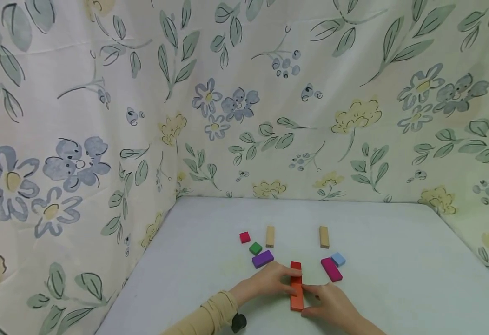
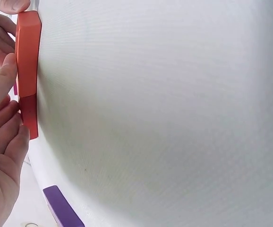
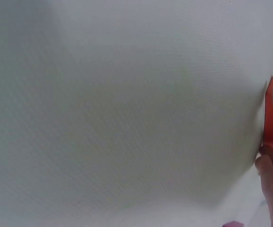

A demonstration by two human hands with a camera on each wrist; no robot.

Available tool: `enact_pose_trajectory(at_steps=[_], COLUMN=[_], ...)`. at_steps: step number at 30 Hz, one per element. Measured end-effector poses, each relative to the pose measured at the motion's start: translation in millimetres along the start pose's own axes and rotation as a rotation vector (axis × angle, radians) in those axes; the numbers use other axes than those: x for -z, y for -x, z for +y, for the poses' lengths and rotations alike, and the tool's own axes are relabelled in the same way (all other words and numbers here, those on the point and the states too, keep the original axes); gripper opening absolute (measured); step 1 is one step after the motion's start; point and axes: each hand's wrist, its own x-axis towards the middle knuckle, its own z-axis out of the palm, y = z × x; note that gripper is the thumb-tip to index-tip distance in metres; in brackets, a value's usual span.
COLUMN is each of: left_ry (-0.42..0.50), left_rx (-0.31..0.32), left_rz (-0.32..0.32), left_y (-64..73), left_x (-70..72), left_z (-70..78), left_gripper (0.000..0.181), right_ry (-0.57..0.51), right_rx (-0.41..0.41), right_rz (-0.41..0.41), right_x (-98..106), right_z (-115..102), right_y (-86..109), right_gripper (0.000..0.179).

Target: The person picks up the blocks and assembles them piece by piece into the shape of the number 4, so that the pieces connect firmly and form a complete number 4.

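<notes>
A red block [image 1: 296, 266] and an orange block [image 1: 296, 302] lie end to end in a straight line running away from me. My left hand [image 1: 269, 279] holds the red block, its index finger across the top and its thumb near the joint by the orange block. From the right side, my right hand [image 1: 334, 304] grips the orange block, thumb low by the near end and fingers farther up the side. In the left wrist view the ends of the red block [image 2: 29, 113] and orange block [image 2: 28, 56] meet.
Left of the row lie a purple block [image 1: 263, 259], a green cube [image 1: 255, 248] and a red cube [image 1: 245, 237]. Two natural wood blocks, left [image 1: 270, 237] and right [image 1: 324, 237], lie farther back. A magenta block [image 1: 331, 270] and light blue block [image 1: 338, 259] are at right.
</notes>
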Motion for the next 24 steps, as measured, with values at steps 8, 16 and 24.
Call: enact_pose_trajectory(at_steps=[8, 16, 24], left_ry=[-0.050, 0.008, 0.017], left_rx=[-0.049, -0.008, 0.025], left_rz=[-0.006, 0.016, 0.010], left_y=[0.3, 2.1, -0.3], left_x=[1.1, -3.6, -1.0], left_z=[2.1, 1.9, 2.8], left_gripper=[0.044, 0.041, 0.043], right_ry=[-0.002, -0.084, -0.327], right_rx=[-0.002, 0.010, 0.059], right_rz=[0.005, 0.007, 0.051], right_x=[-0.2, 0.1, 16.5], right_z=[-0.3, 5.1, 18.0], right_y=[0.4, -0.7, -1.5], right_gripper=[0.058, 0.056, 0.052])
